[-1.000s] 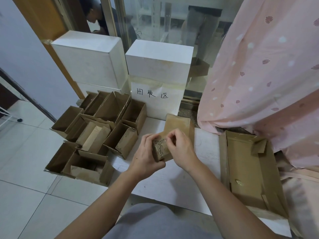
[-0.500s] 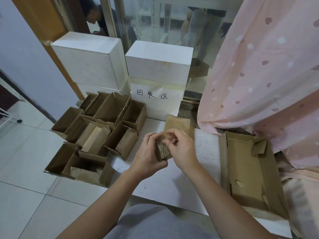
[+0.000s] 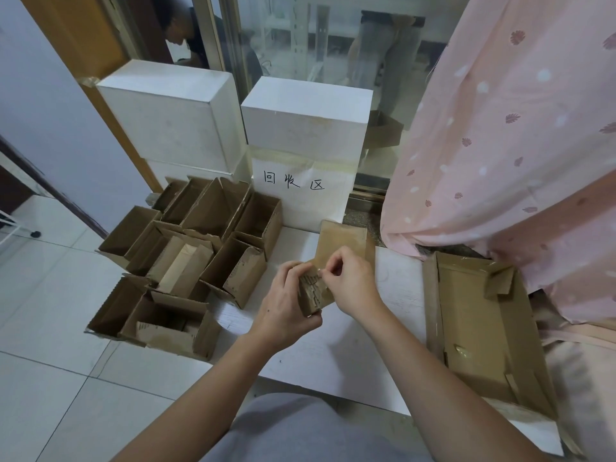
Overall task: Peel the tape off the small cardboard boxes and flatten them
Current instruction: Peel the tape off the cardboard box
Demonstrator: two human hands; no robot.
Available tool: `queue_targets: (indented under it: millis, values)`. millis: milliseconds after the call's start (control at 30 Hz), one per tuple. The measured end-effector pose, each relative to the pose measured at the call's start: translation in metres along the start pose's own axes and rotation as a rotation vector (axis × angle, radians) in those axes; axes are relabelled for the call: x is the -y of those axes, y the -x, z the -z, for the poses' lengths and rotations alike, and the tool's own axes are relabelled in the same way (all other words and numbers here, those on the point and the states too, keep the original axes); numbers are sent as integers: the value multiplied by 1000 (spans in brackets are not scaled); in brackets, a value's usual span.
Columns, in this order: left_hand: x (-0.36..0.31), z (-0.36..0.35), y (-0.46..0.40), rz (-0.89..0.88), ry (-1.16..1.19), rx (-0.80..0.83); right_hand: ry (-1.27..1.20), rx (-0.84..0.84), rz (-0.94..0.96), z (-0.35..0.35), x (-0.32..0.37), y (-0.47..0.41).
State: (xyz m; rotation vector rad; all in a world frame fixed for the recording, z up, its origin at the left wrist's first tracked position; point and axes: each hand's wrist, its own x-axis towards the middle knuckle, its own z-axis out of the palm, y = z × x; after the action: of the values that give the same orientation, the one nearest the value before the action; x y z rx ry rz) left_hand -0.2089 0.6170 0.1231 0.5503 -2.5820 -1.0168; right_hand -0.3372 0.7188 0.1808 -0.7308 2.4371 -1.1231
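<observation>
- The cluster of open cardboard boxes [image 3: 186, 258] stands at the left end of the white surface [image 3: 350, 341], some of them at or past its edge above the tiled floor. A knock from the left elbow or forearm could, I judge, tip one off.
- The left hand [image 3: 283, 308] is curled round the small cardboard box [image 3: 313, 293], thumb under its near corner and fingers over the far side, holding it up above the middle of the surface. If this grip squeezes too hard while the tape is pulled, the thin board may crumple or tear instead of folding flat along its creases.
- The box's upper face looks scuffed, with its paper skin torn in strips. More of that skin could lift with the tape, so a steep or quick pull risks ripping the flap.
- The right hand [image 3: 350, 281] is closed in a pinch at the box's top edge, finger and thumb together on what I take to be a tape end. The tape itself is too small and pale to make out. It may snap short or slip out of the pinch, leaving a piece stuck down.
- A flat cardboard piece [image 3: 343, 241] lies just behind the hands; a sweep of the right wrist could push it out of place.
- The large flattened carton [image 3: 480, 331] lies at the right end of the surface, beside the pink curtain [image 3: 516, 145]. Its far corner seems to overhang, so a brush might slide it off.
</observation>
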Motion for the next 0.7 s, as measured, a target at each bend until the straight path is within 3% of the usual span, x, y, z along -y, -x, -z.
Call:
queue_targets:
  millis: [200, 367, 700]
  values:
    - [2, 0, 6, 16, 44, 58, -161, 37, -64, 5, -3, 0]
    - [4, -6, 5, 41, 16, 10, 98, 112, -35, 3, -8, 0]
    - [7, -24, 14, 65, -30, 39, 143, 220, -109, -3, -19, 4]
